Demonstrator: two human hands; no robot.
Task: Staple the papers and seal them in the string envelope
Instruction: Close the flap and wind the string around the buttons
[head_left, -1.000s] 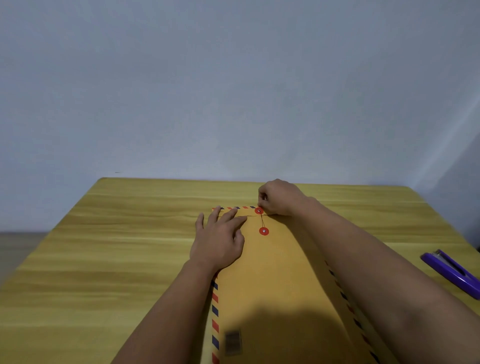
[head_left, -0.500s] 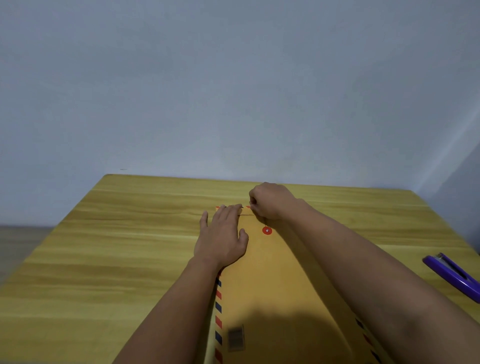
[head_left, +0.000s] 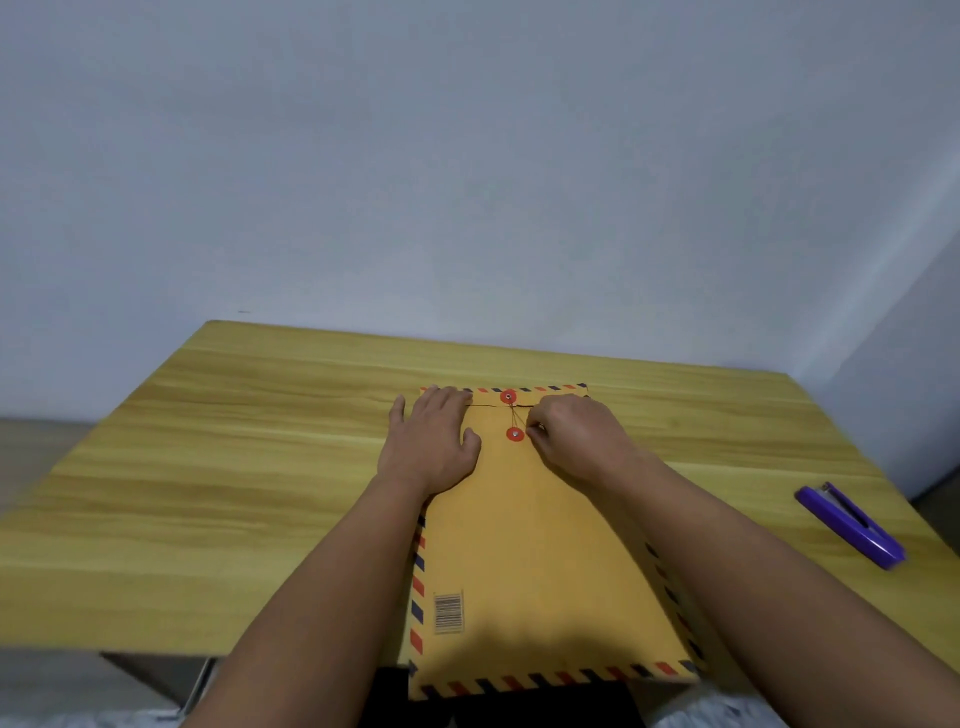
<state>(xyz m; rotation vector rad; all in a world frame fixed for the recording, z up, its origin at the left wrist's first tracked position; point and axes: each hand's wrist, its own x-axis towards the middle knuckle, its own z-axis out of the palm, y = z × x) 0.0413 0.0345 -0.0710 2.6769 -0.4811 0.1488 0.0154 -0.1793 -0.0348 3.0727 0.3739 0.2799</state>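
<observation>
The string envelope (head_left: 540, 545) lies flat on the desk (head_left: 234, 467), its flap end far from the person and its near end hanging a little over the desk edge. The papers do not show; I judge they are already inside, because the flap is folded down. The left hand (head_left: 428, 447) rests flat on the left part of the flap, fingers (head_left: 441, 400) straight and close together, probably to keep the flap from lifting. The right hand (head_left: 576, 436) has curled fingers that pinch the thin string (head_left: 515, 415) just beside the lower of the 2 red discs (head_left: 515, 434), so the string can go around it. The purple stapler (head_left: 852, 525) lies well apart on the right, out of the way.
</observation>
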